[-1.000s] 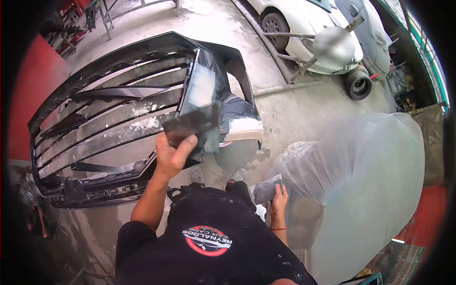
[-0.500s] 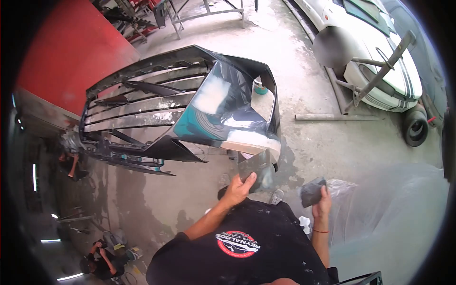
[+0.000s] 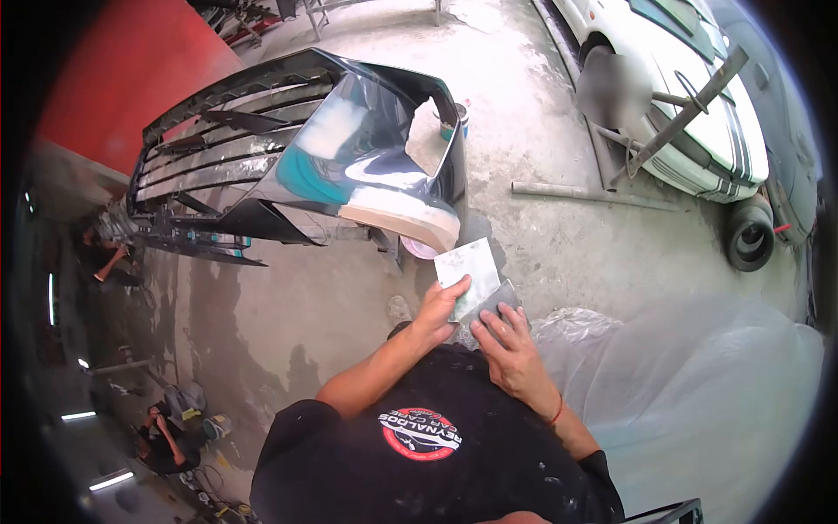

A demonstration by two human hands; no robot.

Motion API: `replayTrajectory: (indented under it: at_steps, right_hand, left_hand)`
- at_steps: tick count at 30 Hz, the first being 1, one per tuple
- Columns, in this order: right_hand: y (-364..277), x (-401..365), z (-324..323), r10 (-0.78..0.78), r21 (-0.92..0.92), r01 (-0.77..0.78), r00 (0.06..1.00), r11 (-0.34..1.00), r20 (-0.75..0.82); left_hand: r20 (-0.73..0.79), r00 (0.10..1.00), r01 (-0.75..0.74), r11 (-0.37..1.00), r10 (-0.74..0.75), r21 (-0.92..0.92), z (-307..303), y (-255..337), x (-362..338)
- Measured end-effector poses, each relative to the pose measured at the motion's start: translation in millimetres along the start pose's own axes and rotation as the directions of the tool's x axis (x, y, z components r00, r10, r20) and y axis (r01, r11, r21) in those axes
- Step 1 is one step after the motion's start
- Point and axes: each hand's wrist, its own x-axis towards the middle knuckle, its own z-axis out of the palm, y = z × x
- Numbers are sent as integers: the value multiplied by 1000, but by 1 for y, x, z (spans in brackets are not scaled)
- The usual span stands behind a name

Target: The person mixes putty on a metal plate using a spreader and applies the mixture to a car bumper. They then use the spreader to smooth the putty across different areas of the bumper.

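My left hand (image 3: 441, 307) grips a flat whitish plate (image 3: 470, 266), its thumb lying over the lower left part. Against the plate's lower right edge is a dark grey sheet (image 3: 499, 301), with my right hand (image 3: 513, 349) closed on it from the right. The two pieces overlap in front of my chest. Beyond them stands a car bumper (image 3: 375, 179) with a slatted grille, teal and white patches and a beige lower strip (image 3: 397, 222). The beige strip's end is just above the plate, apart from it.
A pink-rimmed container (image 3: 419, 249) sits beneath the bumper's corner. Clear plastic sheeting (image 3: 681, 375) covers something at the right. A metal pipe (image 3: 594, 196), a tyre (image 3: 750, 234) and a white car (image 3: 698, 148) are farther off. People sit at the far left.
My hands have come together, the right one moving left with the dark sheet. The plate in my left hand now shows its whitish face. The bumper appears farther up and left in view.
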Motion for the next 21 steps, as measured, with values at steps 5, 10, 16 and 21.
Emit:
replayTrajectory:
  at_steps: [5,10,16,21]
  right_hand:
    - [19,-21,-13,-24,-142,49,985,989,172]
    - [87,-103,19,234,-190,-189,940,963,249]
    - [100,-81,29,782,167,-774,623,611,23]
    - [62,-26,18,707,574,-543,701,612,-91]
  left_hand:
    - [74,997,24,993,-33,118,2,-12,3]
    - [167,985,-65,987,40,148,31,10,-25]
    - [246,903,-422,619,353,662,20,-6,-4]
    - [182,887,-402,518,424,755,44,-21,0]
